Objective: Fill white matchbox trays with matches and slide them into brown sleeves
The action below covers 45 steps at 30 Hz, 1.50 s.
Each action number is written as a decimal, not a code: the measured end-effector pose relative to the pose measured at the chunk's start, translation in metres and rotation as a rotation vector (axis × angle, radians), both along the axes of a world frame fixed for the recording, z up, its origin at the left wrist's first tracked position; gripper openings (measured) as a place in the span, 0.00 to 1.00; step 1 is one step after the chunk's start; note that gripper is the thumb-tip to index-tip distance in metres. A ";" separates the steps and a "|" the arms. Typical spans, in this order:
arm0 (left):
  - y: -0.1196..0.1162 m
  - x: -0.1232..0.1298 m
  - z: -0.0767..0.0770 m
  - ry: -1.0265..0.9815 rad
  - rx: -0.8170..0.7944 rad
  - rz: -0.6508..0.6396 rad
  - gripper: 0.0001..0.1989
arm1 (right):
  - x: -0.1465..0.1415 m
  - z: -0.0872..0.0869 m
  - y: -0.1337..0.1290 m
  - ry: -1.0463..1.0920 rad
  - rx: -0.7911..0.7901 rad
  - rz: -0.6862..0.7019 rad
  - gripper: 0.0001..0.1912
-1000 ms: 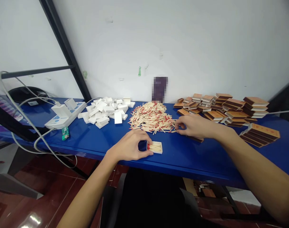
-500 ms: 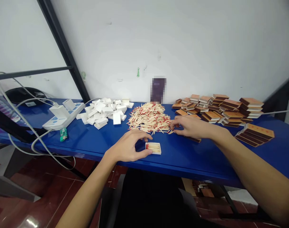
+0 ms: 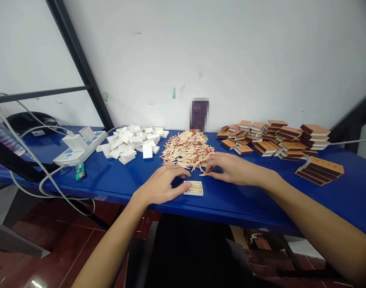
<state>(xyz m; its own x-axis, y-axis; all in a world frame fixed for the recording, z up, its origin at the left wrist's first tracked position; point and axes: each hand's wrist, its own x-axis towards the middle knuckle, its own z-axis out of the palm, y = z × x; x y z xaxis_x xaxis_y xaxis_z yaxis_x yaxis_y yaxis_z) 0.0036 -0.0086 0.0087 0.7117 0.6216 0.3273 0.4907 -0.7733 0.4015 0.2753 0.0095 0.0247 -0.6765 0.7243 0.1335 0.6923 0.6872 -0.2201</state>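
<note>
A small white matchbox tray [image 3: 198, 193] holding several matches lies on the blue table near its front edge. My left hand [image 3: 163, 183] is at its left end, the thumb over the matches inside and the fingers spread apart above the table. My right hand [image 3: 229, 168] is closed in a pinch on a few matches [image 3: 203, 174], just above and to the right of the tray. Behind both hands lies a big heap of red-tipped matches [image 3: 186, 150].
White empty trays [image 3: 131, 140] are piled at the left. Brown and orange matchbox sleeves [image 3: 286, 140] are stacked at the right, with a separate row [image 3: 321, 170] nearer. A power strip [image 3: 81, 150] with cables and a green packet [image 3: 80, 171] lie far left.
My right hand has moved left and nearer, from the right edge of the heap toward the tray, with matches in its pinch. My left thumb has shifted slightly further over the tray's matches.
</note>
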 end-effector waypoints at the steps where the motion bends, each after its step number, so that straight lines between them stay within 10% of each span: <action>1: 0.000 0.000 0.000 0.002 0.002 0.000 0.15 | -0.003 -0.001 -0.001 0.005 0.015 0.015 0.07; 14: 0.001 -0.001 0.001 0.025 0.002 0.019 0.16 | -0.039 -0.022 -0.004 0.423 -0.010 -0.024 0.11; 22: 0.000 -0.003 0.004 0.063 -0.025 -0.011 0.15 | -0.017 -0.003 -0.009 0.115 0.023 0.014 0.04; 45: 0.003 0.001 -0.001 0.067 0.014 -0.004 0.15 | -0.027 -0.020 -0.010 0.153 0.015 0.133 0.14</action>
